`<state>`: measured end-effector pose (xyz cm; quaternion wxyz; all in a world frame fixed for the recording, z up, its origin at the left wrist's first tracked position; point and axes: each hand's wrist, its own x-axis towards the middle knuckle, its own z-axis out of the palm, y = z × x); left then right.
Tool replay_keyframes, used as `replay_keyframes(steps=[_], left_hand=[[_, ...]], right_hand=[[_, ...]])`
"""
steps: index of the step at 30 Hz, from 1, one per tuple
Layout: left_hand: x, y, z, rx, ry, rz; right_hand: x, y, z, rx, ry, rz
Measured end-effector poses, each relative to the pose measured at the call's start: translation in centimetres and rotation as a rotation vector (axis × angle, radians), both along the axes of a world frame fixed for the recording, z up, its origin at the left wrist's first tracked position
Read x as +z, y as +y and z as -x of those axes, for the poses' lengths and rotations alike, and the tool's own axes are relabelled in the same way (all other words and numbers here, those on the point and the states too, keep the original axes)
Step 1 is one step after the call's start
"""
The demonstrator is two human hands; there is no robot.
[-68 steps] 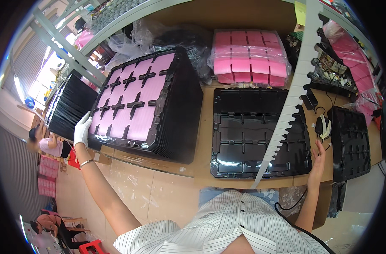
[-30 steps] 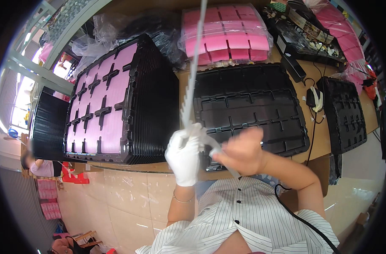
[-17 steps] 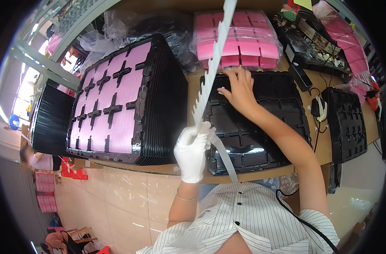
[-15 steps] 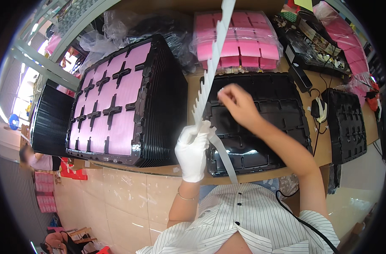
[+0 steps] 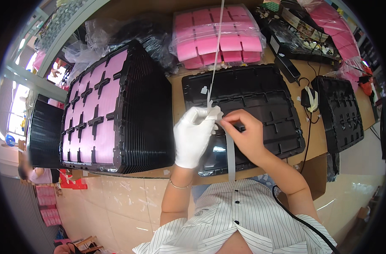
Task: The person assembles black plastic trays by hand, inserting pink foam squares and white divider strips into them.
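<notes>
A: In the head view, where's the white notched strip (image 5: 231,155)?

B: From just past twelve o'clock through both hands to about five, crossing in front of the black plastic tray (image 5: 260,100). The gloved left hand (image 5: 190,137) grasps it mid-view; the right hand (image 5: 246,133), at three o'clock from the left, pinches its edge between thumb and forefinger.

A: How will it handle?

B: Likely light, limp, easily creased, perhaps tacky. I'd steady it beside the notches and pinch only the edge.

no words, labels, numbers or signs can be read in this view
</notes>
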<state>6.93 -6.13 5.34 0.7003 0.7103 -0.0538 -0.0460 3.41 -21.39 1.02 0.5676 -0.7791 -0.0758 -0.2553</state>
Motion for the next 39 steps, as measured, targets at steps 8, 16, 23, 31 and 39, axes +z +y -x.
replay_keyframes(steps=[8, 16, 23, 31, 39], left_hand=[[-1.4, -0.8, 0.2, 0.127, 0.116, 0.112], [-0.7, -0.3, 1.1, 0.152, 0.079, 0.046], [-2.8, 0.2, 1.1, 0.118, 0.041, 0.141], [-0.6, 0.1, 0.0, 0.119, 0.065, -0.05], [-0.2, 1.0, 0.6, -0.022, 0.079, -0.025]], right_hand=[[0.8, -4.9, 1.1, 0.085, -0.286, 0.832], [-3.7, -19.5, -10.3, -0.596, 0.565, 0.686], [0.7, -6.0, -5.2, 0.095, 0.386, -0.059], [0.2, 0.6, -0.7, 0.246, 0.538, -0.506], [-1.0, 2.1, 1.6, 0.001, 0.187, -0.262]])
